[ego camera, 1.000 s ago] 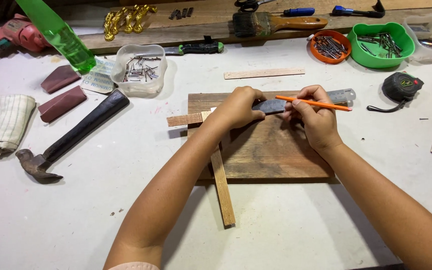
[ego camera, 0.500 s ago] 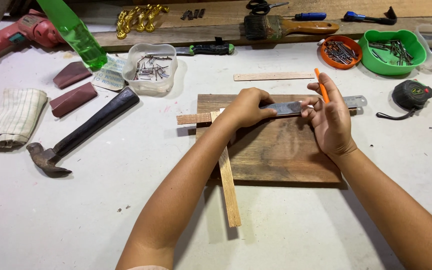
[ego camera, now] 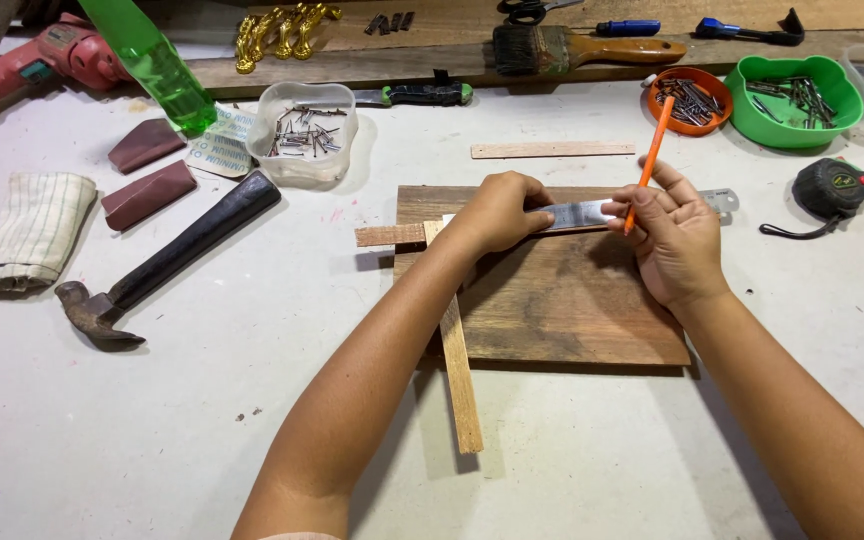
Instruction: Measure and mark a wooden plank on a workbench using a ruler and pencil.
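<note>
While the left hand (ego camera: 497, 212) presses down on a steel ruler (ego camera: 592, 213), fingers curled over its left part, the right hand (ego camera: 674, 238) pinches an orange pencil (ego camera: 648, 165) between thumb and fingers, tip down at the ruler's edge, shaft tilted up and away. The ruler lies across the top of a dark wooden board (ego camera: 552, 290), its right end sticking out past the right hand. Under the left hand two thin wood strips cross: a horizontal strip (ego camera: 387, 236) pokes out past the board's left edge, a long strip (ego camera: 459, 370) runs down over the board's front edge onto the white table (ego camera: 152, 420). Left of the board: hammer (ego camera: 162, 262), sanding blocks (ego camera: 147, 172), clear tub of nails (ego camera: 304, 133), green bottle (ego camera: 152, 65), red drill (ego camera: 37, 60). At the back: paintbrush (ego camera: 582, 48), orange bowl (ego camera: 687, 100) and green bowl (ego camera: 795, 100), both with nails. Black tape measure (ego camera: 834, 188) sits right of the board. A loose thin strip (ego camera: 552, 150) lies just behind the board.
</note>
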